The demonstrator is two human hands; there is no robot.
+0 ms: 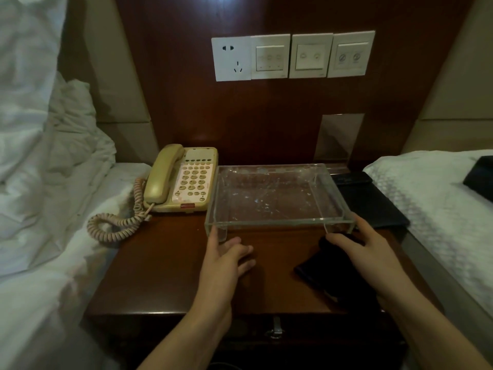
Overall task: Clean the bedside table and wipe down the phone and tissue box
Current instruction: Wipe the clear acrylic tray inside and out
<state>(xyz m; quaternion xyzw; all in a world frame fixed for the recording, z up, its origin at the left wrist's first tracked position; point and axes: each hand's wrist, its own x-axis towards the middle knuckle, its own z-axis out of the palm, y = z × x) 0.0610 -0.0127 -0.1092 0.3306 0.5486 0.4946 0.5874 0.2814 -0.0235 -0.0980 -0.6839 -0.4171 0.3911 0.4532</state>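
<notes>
Overhead, item by item. Two beds with white linen flank the scene: rumpled bedding point(50, 161) on the left, a flat made-up mattress point(437, 198) on the right, carrying a dark object at its far edge, only partly in view.

Dark wooden wall panel point(266, 124), bearing one socket plate point(231, 59) and three switch plates point(310, 56) in a row.

Bedside table point(165, 268), dark brown wood, standing between the beds; a metal drawer pull point(276, 327) shows at its front.

Clear acrylic tray point(277, 198), scratched, on short legs, at the middle rear of the table top, just right of the phone.

Phone point(181, 180), beige, corded, at the rear left of the table; handset in its cradle, coiled cord point(114, 225) trailing towards the left bed.

Black folder point(373, 206), flat, right of the tray, with a dark remote point(350, 178) behind it.

Dark cloth point(320, 271), lying on the table at front right, partly beneath the right hand.

Left hand point(226, 260): fingers relaxed and spread, nothing held, thumb by the tray's near left leg; contact cannot be told.

Right hand point(365, 249): fingers extended, at the tray's near right corner, palm over the cloth, gripping nothing.
</notes>
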